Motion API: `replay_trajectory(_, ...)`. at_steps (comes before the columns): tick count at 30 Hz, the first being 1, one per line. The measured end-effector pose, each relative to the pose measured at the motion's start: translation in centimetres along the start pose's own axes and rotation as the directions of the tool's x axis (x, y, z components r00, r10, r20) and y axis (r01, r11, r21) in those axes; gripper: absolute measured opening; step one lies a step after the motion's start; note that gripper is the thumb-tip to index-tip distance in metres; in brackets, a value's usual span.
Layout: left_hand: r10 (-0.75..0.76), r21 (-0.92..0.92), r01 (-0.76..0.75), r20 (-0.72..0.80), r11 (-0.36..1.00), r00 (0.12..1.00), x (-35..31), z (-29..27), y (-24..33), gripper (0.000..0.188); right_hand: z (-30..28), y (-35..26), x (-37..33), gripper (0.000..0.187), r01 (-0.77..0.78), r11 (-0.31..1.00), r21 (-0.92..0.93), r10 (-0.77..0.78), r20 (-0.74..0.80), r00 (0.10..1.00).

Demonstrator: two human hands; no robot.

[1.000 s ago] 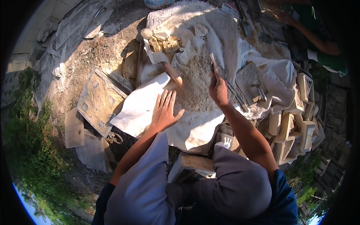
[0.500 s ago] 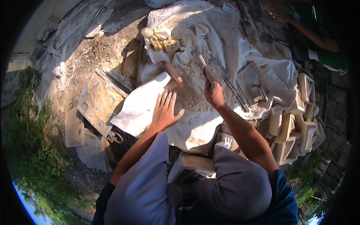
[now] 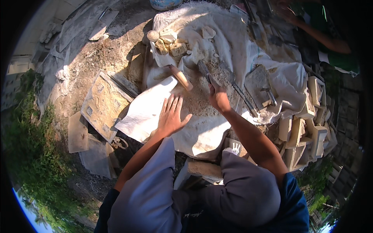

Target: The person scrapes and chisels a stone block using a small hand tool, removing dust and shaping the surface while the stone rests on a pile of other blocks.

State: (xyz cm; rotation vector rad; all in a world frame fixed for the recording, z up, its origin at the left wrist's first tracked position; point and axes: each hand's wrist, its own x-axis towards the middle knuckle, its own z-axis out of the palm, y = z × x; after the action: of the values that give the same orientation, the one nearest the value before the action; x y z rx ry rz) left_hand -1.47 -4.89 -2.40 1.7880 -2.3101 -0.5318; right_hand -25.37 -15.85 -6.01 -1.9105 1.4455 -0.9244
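Note:
My right hand (image 3: 220,98) is closed round the handle of a flat-bladed metal tool (image 3: 203,69), its dark blade pointing away over pale crumbly powder (image 3: 198,101). The hand hides most of the handle. My left hand (image 3: 171,113) lies flat on a white cloth sheet (image 3: 145,110), fingers stretched out and nothing held. Just beyond its fingertips rests a short brown wooden cylinder (image 3: 181,77), apart from the hand. To the right of the powder lies a long dark metal bar-like tool (image 3: 244,94).
A square slab (image 3: 256,83) with a hammer-like tool (image 3: 269,98) on it lies at right. Hollow pale blocks (image 3: 301,134) are stacked nearer right. Rough stones (image 3: 176,48) sit at the far side, a stained board (image 3: 101,105) at left. Another person's arm (image 3: 324,39) shows far right.
My right hand has shifted slightly left and toward me, and the tool's blade has turned and swung a little left over the powder. My left hand stays in place.

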Motion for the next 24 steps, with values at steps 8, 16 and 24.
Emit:
replay_trajectory(8, -0.037, 0.043, 0.038, -0.022, 0.998, 0.999, -1.6, -0.3, -1.4, 0.089, -2.5, -3.1, 1.9, 0.038, -0.213, 0.977, -0.008, 0.213, -0.003, 0.977)
replay_trajectory(16, -0.055, 0.036, 0.055, 0.016, 0.998, 0.998, -1.6, -0.2, -1.5, 0.091, -3.5, 0.7, -1.5, 0.042, -0.278, 0.952, -0.127, 0.271, -0.065, 0.960)
replay_trajectory(24, -0.046, 0.052, 0.045, 0.017, 0.998, 0.999, -1.4, 0.0, -1.3, 0.091, -3.9, -1.7, -2.5, 0.042, -0.203, 0.976, -0.074, 0.216, 0.273, 0.938)
